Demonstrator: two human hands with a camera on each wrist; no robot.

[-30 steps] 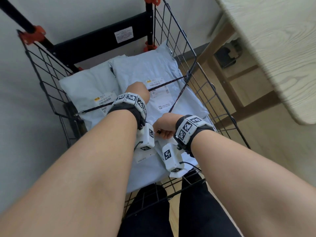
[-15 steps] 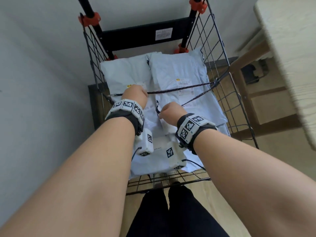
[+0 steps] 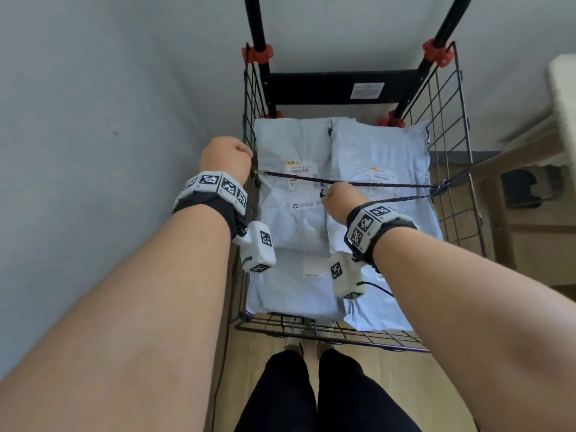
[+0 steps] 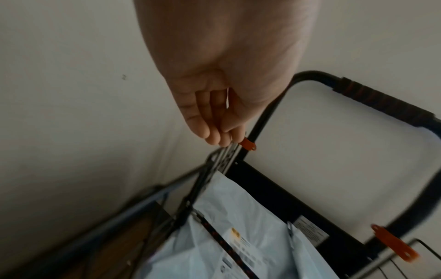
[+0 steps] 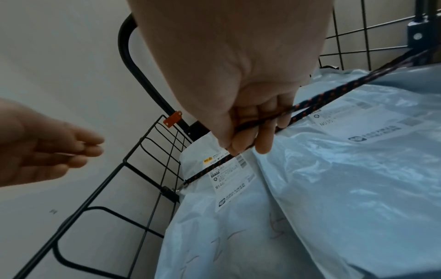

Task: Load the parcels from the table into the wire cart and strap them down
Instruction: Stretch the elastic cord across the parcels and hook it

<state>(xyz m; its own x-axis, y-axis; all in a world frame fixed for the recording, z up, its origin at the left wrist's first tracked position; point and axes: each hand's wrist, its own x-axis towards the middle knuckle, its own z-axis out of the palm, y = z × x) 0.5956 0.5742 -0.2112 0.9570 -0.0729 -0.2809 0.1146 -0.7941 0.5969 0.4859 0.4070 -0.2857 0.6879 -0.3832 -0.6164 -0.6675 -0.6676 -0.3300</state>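
Right hand (image 5: 250, 120) grips cord (image 3: 399, 184) over parcels (image 3: 377, 157) in cart (image 3: 448, 169), hook at 9 o'clock wall. Left hand (image 4: 214, 113) loose, empty. Risk: taut cord slips, snaps back.

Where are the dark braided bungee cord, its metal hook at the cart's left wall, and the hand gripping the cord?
dark braided bungee cord (image 3: 389, 184), head view, taut stretch over the right parcel.
metal hook (image 5: 183, 186), right wrist view, cord end at the wire.
right hand (image 5: 248, 120), right wrist view, fingers curled round the cord.
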